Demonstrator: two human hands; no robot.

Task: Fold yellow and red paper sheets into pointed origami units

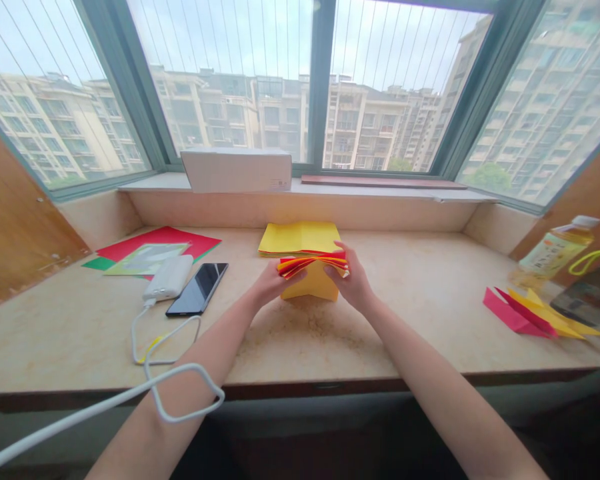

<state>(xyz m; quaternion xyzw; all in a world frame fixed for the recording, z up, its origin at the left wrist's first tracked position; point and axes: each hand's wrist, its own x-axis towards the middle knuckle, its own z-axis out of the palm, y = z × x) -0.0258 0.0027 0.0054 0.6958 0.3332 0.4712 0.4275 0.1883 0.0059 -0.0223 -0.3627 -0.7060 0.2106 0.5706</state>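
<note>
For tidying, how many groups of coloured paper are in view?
4: red and green sheets at left, yellow stack at centre, bundle in left hand and right hand, folded pink and yellow pieces at right.

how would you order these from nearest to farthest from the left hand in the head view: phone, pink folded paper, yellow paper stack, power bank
1. Yellow paper stack, centre
2. Phone, left
3. Power bank, farther left
4. Pink folded paper, far right

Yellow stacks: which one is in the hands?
The nearer stack, its red and yellow edges fanned between left hand and right hand; the far stack lies flat behind.
</note>
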